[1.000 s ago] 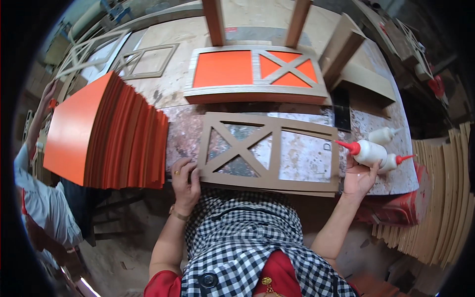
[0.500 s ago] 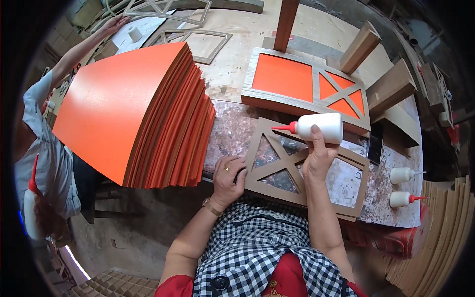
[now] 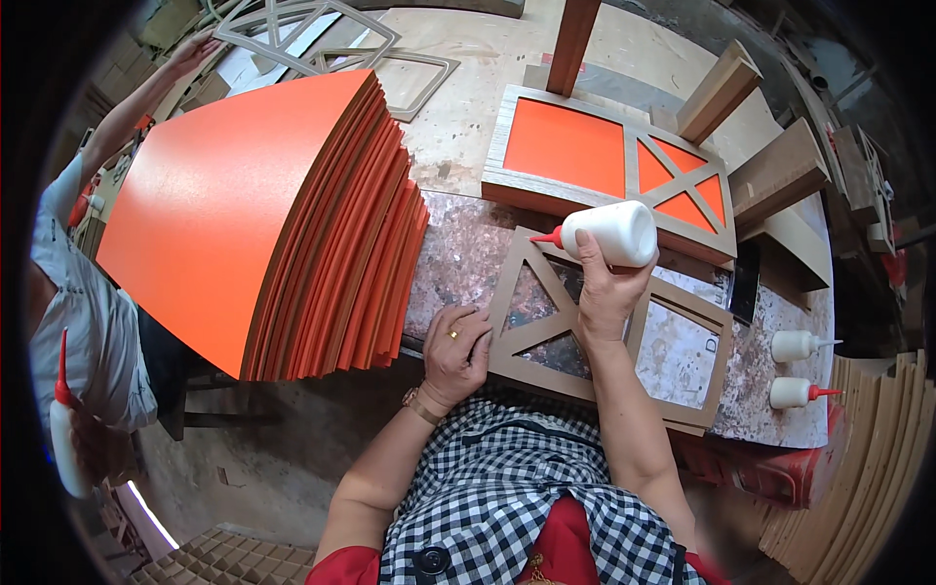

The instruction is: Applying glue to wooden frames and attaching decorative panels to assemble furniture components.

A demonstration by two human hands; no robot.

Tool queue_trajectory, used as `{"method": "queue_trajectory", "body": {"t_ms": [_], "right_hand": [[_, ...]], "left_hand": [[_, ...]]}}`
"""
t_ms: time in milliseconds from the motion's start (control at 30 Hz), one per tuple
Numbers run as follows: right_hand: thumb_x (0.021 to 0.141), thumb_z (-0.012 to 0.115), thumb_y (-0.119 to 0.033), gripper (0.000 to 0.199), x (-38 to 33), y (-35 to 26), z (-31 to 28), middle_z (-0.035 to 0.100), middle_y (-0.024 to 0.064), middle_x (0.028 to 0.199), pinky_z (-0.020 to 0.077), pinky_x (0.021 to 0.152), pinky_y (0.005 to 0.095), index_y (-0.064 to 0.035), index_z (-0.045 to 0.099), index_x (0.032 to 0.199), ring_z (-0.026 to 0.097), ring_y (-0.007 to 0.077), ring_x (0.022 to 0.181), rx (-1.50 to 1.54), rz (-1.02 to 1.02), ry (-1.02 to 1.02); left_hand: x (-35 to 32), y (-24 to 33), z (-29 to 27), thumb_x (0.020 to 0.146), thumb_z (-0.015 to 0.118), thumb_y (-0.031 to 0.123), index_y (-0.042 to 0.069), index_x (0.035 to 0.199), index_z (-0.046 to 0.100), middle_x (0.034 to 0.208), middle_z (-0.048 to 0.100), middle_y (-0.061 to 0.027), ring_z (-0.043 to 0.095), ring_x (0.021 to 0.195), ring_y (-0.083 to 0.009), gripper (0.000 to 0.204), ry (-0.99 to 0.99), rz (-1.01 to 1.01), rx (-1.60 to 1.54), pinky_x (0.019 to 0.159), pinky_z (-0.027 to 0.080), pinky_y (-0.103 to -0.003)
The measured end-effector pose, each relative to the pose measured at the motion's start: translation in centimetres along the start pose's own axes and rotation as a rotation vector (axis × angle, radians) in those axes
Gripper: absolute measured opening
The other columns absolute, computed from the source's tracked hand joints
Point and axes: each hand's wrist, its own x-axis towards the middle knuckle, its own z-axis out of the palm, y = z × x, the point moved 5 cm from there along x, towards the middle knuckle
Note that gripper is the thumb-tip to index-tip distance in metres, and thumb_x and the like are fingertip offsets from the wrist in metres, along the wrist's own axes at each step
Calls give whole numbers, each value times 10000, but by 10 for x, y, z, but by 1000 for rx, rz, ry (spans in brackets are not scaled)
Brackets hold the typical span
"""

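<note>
My right hand (image 3: 616, 292) is wrapped round a white squeeze glue bottle (image 3: 609, 234), tipped so that its red nozzle points left at the far left corner of a brown fibreboard frame (image 3: 514, 292). That frame lies flat on the table before me, with an X-brace in its left part and a rectangular opening in its right. At its left end my left hand (image 3: 456, 353) grips the edge, fingers curled and thumb against it. Behind the bottle lies a stack of similar frames with an orange panel (image 3: 565, 146) showing through the openings of the top one.
A tall stack of orange panels (image 3: 234, 195) stands on the left. Wooden blocks (image 3: 717, 93) rise behind the framed stack. Two more glue bottles (image 3: 792, 393) lie at the table's right. At far left another person's hand (image 3: 190, 51) holds a pale frame (image 3: 283, 34).
My right hand has brought the glue bottle slightly left and lower, with its nozzle now at the frame's far left corner. The other person's pale frame has shifted left.
</note>
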Motion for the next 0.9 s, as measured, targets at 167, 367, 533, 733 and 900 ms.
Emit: {"method": "queue_trajectory", "body": {"t_ms": [167,367,533,733,900], "right_hand": [[717,766,-116,621,8,-4,-33,511,156,1116,479,821,307,-26,391,1204,559,241,956,-24,-20,73],[721,760,-109,606,21,-3,-91,527,158,1094,479,818,294,-14,398,1199,566,236,947,-14,-18,171],[730,747,-84,575,27,-9,-132,541,139,1086,487,798,273,-4,420,1196,573,208,932,-39,-22,271],[721,755,-97,601,39,-7,-190,536,169,1096,490,786,276,12,407,1198,581,231,930,-65,-80,336],[723,747,-83,579,50,-10,-239,544,169,1093,494,782,279,16,418,1190,587,230,924,-56,-119,414]], "left_hand": [[-1,0,3,692,614,-14,25,858,611,936,646,-78,581,894,-271,170,-9,3,12,874,441,-391],[-2,2,4,699,605,-21,20,859,613,939,649,-76,581,898,-275,165,-30,-22,9,861,450,-379],[-2,5,7,712,593,-31,18,866,614,950,649,-78,580,898,-273,163,-39,-27,4,849,456,-365],[0,11,9,735,575,-42,12,889,609,978,642,-93,576,908,-270,166,-57,-44,13,841,457,-353],[-3,8,11,759,560,-38,9,910,601,1004,631,-108,569,921,-267,164,-90,-44,41,845,452,-348]]}}
